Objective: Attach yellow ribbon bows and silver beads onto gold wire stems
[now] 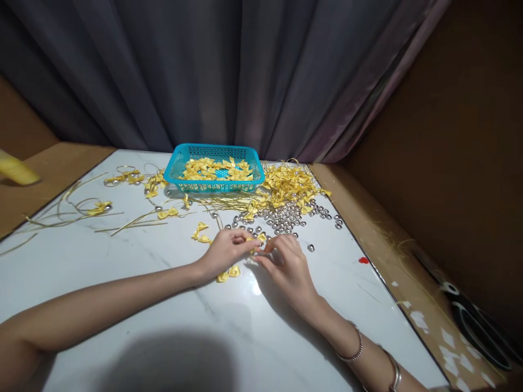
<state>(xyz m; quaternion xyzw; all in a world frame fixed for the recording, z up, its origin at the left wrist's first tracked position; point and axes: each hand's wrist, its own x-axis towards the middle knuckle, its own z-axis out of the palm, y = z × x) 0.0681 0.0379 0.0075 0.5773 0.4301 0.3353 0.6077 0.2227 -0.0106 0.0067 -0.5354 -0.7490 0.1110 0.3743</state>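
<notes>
Close together over the white marble-patterned board, my two hands meet at a small yellow ribbon bow (261,238). My left hand (229,249) pinches this bow between thumb and fingertips. My right hand (289,264) is closed in a pinch just to the right of it; what lies between its fingertips is too small to make out. Loose yellow bows (234,271) lie beside and below my left hand. Just beyond my fingers spreads a heap of shiny silver beads (286,216).
A blue plastic basket (175,181) with yellow bows stands at the back. Right of it is a pile of bows (290,182); gold cords (229,201) lie in front. Corded bows (98,208) are scattered left. Scissors (476,326) and white scraps lie on the right-hand edge.
</notes>
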